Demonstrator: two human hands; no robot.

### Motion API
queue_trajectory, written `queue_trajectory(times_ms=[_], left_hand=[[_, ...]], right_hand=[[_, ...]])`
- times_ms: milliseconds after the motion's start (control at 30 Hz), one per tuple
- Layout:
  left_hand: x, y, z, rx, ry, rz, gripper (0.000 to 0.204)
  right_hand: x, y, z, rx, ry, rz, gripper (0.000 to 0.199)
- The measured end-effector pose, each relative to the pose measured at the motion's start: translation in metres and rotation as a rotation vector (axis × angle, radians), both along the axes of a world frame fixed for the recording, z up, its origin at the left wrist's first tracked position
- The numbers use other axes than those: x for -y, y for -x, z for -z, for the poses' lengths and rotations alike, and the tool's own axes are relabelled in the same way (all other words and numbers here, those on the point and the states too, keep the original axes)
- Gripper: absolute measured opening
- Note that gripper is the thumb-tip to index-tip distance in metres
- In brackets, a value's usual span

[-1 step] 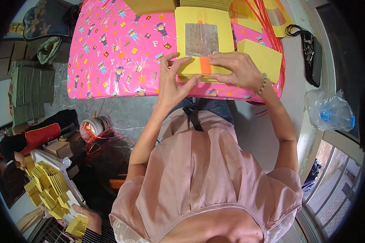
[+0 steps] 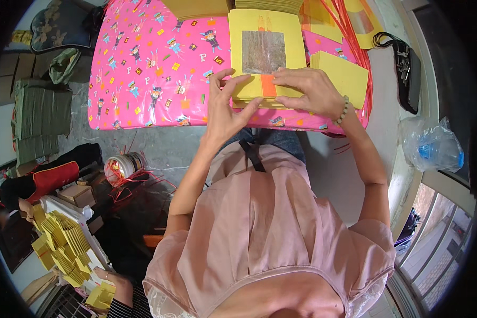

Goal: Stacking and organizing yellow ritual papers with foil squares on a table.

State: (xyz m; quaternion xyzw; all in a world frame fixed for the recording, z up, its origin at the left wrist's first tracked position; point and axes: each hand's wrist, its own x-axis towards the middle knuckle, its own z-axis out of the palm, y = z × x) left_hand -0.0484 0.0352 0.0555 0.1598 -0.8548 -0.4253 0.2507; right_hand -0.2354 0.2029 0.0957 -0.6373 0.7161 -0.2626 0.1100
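A stack of yellow paper sheets (image 2: 293,46) lies at the front of the pink table. Its top sheet carries a silver-grey square (image 2: 263,52) and, nearer me, an orange patch (image 2: 268,86). At the stack's near left corner is my left hand (image 2: 227,100), its fingers bent over the paper and the thumb at the front edge. From the right, my right hand (image 2: 315,93) rests its fingertips beside the orange patch, with its thumb also along the front edge. Both hands grip the near end of the paper. A bead bracelet (image 2: 344,110) circles my right wrist.
More yellow paper (image 2: 344,77) lies to the right, near red strings (image 2: 350,32). A pink patterned cover (image 2: 153,63) spans the table. On the right ledge sit a black pouch (image 2: 408,79) and a plastic bag (image 2: 434,146). At lower left, another person's hand (image 2: 119,283) is beside yellow bundles (image 2: 63,244).
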Motion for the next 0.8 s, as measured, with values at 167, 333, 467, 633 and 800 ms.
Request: queue_trajectory(times_ms=[167, 333, 467, 633, 800], left_hand=[[0.001, 0.0008, 0.0002, -0.002, 0.016, 0.002, 0.051], [0.0079, -0.0004, 0.0013, 0.024, 0.001, 0.044, 0.048], [0.0091, -0.0003, 0.0021, 0.043, 0.015, 0.076, 0.047], [0.0054, -0.0001, 0.0018, 0.037, -0.005, 0.047, 0.043], [0.0051, 0.0012, -0.0014, 0.048, -0.035, 0.03, 0.041]], right_hand=[[0.0005, 0.0, 0.0008, -0.005, 0.02, -0.003, 0.039], [0.0005, 0.0004, 0.0021, -0.028, 0.022, -0.011, 0.039], [-0.0006, -0.0028, 0.0024, -0.098, 0.009, -0.007, 0.041], [0.0012, -0.0073, -0.0015, -0.114, -0.017, 0.005, 0.044], [0.0011, -0.0051, -0.0032, -0.097, -0.038, 0.004, 0.045]])
